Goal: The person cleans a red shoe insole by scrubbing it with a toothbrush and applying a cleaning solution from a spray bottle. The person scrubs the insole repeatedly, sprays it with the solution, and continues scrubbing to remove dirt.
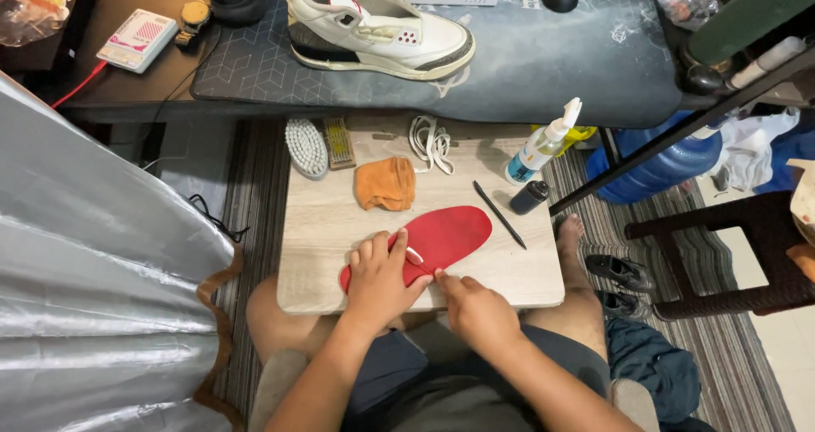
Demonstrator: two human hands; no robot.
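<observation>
The small wooden worktop (323,228) rests across my lap, and behind it a dark desk mat (543,67) carries a white high-top shoe (373,29). On the worktop the red insole (441,232) lies flat, heel end toward me, toe end pointing away to the right. It looks thin, light and floppy, so I judge it would bend or slide if pushed at one end. It is best pinned flat with a palm at the heel, or lifted by pinching an edge. Further back lie an orange cloth (385,183), a white brush (306,148), a smaller wooden brush (339,142), a coil of white laces (431,141), a spray bottle (542,143), a small dark bottle (530,197) and a black pen (499,214).

My left hand (378,279) lies spread over the heel of the insole, fingers flat, pressing rather than closing. My right hand (475,309) sits just beside the insole's near edge, its grip pinched on a small white stick (414,255), whose tip touches the red surface.
</observation>
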